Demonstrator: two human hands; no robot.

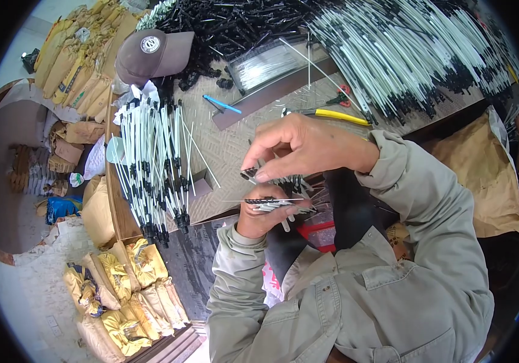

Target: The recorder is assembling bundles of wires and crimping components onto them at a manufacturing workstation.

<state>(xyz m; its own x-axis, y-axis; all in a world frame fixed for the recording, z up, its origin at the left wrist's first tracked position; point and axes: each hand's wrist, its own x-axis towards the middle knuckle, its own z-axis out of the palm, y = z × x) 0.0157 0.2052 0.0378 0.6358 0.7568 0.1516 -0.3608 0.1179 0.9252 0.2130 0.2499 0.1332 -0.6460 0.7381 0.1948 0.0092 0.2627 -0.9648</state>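
My left hand is closed round a fanned bunch of thin white rods with black ends, held just off the table's near edge. Slightly above it, my right hand pinches short black-and-white rod ends between thumb and fingers. More white and black pieces show between the two hands, and their lower parts are partly hidden. A single thin needle-like rod lies across the bunch in the left hand.
A large pile of white rods with black ends covers the back right; a smaller bundle lies left. Nearby are a grey cap, a clear box of thin rods, a blue tool, a yellow-handled tool and red-handled cutters.
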